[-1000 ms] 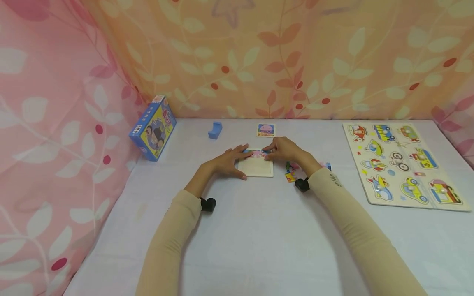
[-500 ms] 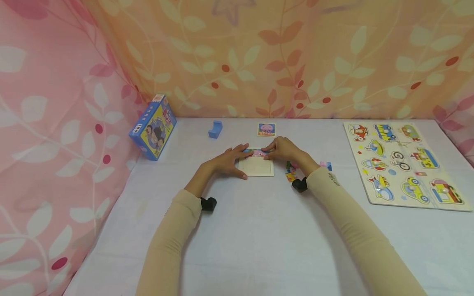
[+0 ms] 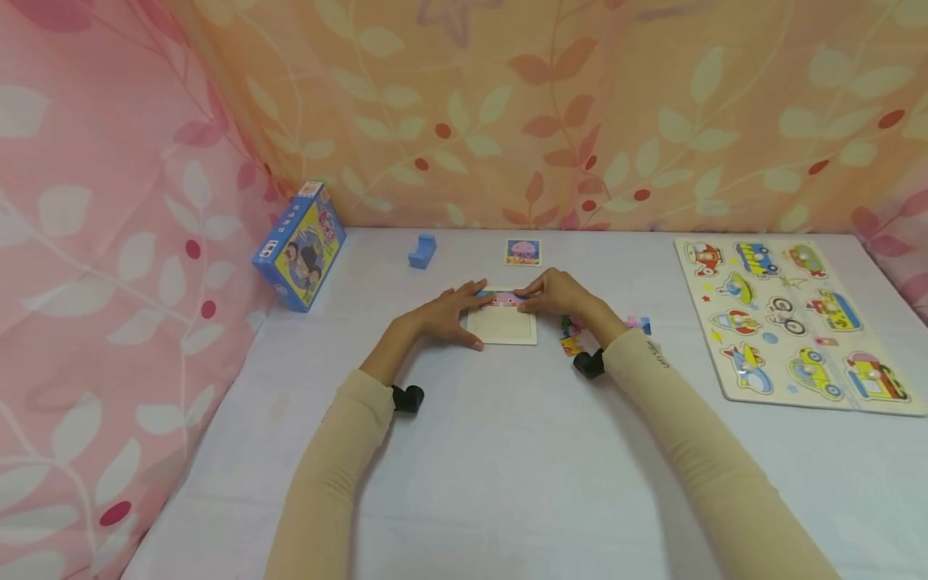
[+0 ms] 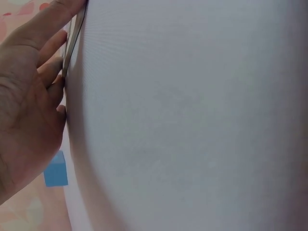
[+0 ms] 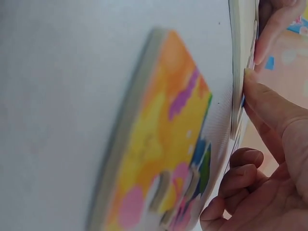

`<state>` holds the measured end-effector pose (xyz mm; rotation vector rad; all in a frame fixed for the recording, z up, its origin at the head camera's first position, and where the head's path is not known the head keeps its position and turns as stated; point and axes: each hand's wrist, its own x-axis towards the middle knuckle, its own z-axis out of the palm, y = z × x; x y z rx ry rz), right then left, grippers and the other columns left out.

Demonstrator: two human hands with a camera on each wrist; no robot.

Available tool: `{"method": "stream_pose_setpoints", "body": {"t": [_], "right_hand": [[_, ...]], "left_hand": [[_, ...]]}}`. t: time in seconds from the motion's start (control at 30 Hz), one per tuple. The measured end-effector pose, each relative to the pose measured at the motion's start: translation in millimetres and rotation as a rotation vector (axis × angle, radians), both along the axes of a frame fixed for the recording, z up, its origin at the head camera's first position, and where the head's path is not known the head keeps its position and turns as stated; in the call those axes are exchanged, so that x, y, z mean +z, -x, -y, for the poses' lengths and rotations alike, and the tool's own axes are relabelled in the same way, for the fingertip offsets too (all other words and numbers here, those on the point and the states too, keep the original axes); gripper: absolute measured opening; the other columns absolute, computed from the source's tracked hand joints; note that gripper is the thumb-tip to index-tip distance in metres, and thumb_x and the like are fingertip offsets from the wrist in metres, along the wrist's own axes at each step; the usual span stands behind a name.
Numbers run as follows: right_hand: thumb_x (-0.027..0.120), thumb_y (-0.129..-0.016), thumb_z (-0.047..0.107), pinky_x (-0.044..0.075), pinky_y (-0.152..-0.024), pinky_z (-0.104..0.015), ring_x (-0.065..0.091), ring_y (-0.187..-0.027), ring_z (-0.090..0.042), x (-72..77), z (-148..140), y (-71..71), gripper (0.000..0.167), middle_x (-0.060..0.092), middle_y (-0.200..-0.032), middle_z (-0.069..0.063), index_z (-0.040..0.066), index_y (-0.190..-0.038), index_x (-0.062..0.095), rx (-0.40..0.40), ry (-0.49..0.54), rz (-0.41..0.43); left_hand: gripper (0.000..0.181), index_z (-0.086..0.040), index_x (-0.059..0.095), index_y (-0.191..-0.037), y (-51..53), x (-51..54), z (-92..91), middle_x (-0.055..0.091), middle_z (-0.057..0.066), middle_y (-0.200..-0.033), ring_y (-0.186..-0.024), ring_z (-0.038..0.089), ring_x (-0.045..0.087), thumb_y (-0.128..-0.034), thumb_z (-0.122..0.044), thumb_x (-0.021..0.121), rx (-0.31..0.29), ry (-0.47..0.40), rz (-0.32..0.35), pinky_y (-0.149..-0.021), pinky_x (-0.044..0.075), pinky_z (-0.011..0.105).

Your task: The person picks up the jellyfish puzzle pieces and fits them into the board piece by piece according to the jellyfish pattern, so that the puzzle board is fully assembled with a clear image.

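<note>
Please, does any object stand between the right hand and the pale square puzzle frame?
Nothing visible does. The right hand is at the far right corner of the pale square puzzle frame, fingertips at the pink-and-blue puzzle pieces.

Both arms reach forward in pale sleeves, the left arm (image 3: 326,471) slanting toward one o'clock and the right arm (image 3: 706,451) toward eleven. The wrists are bare beyond the cuffs. The left hand (image 3: 445,316) extends toward two o'clock — fingers outstretched, thumb spread off toward four. The right hand (image 3: 564,295) turns toward ten o'clock, its thumb and forefinger brought near each other — the other fingers fold inward. The two hands' fingertips lie near one another.
</note>
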<state>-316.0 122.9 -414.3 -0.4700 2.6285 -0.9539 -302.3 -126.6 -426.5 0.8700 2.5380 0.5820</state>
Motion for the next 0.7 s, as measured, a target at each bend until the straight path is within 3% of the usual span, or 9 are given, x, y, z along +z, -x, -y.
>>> {"method": "stream_pose_setpoints", "body": {"t": [0.1, 0.23, 0.3, 0.37, 0.47, 0.7], "right_hand": [[0.074, -0.077, 0.028, 0.027, -0.055, -0.027, 0.03, -0.06, -0.015, -0.9, -0.2, -0.1, 0.039, 0.041, -0.059, 0.004, 0.014, -0.111, 0.065, -0.002, 0.008, 0.004], [0.074, -0.076, 0.028, 0.027, -0.057, -0.028, 0.03, -0.061, -0.016, -0.5, -1.1, -0.7, 0.039, 0.047, -0.064, -0.002, 0.014, -0.112, 0.065, -0.008, -0.011, -0.008], [0.075, -0.076, 0.029, 0.028, -0.059, -0.028, 0.031, -0.062, -0.017, 0.0, -1.2, -1.2, 0.039, 0.059, -0.075, -0.009, 0.014, -0.111, 0.066, -0.015, -0.027, -0.017], [0.075, -0.076, 0.029, 0.029, -0.062, -0.027, 0.035, -0.066, -0.016, 0.6, -0.9, -1.6, 0.039, 0.067, -0.096, -0.015, 0.014, -0.111, 0.066, -0.017, -0.038, -0.028], [0.075, -0.076, 0.028, 0.03, -0.06, -0.026, 0.037, -0.067, -0.016, 1.7, -1.2, -1.9, 0.039, 0.064, -0.11, -0.02, 0.014, -0.112, 0.066, -0.016, -0.025, -0.044], [0.068, -0.082, 0.022, 0.033, -0.064, -0.028, 0.039, -0.075, -0.02, 13.2, -28.0, -3.7, 0.036, 0.05, -0.085, -0.01, 0.01, -0.116, 0.065, 0.055, -0.052, -0.138]], "left_hand": [[0.094, -0.026, 0.027, -0.145, -1.9, 0.4, 4.4, 0.005, -0.006, -0.156, -0.144, 0.027, 0.006, -0.0683, -0.048, 0.076, 0.023, -0.005, 0.009, -0.113, 0.014, 0.052], [0.092, -0.025, 0.029, -0.145, -3.3, -0.4, 10.8, 0.007, -0.007, -0.156, -0.144, 0.021, 0.005, -0.0691, -0.046, 0.076, 0.041, -0.006, 0.007, -0.115, 0.012, 0.047], [0.091, -0.026, 0.03, -0.144, -3.9, -0.7, 13.3, 0.009, -0.008, -0.156, -0.144, 0.019, 0.004, -0.0693, -0.047, 0.076, 0.048, -0.007, 0.004, -0.116, 0.01, 0.046], [0.089, -0.027, 0.031, -0.144, -4.1, -1.0, 14.9, 0.01, -0.008, -0.156, -0.144, 0.019, 0.003, -0.0693, -0.049, 0.075, 0.055, -0.015, 0.003, -0.116, 0.01, 0.046], [0.089, -0.028, 0.032, -0.143, -4.2, -2.0, 16.3, 0.011, -0.008, -0.155, -0.144, 0.018, 0.004, -0.0688, -0.051, 0.075, 0.062, -0.015, -0.005, -0.116, 0.01, 0.046], [0.089, -0.028, 0.032, -0.143, -4.6, -2.2, 18.1, 0.011, -0.008, -0.155, -0.144, 0.019, 0.004, -0.069, -0.05, 0.075, 0.065, -0.016, -0.011, -0.116, 0.009, 0.046]]}}
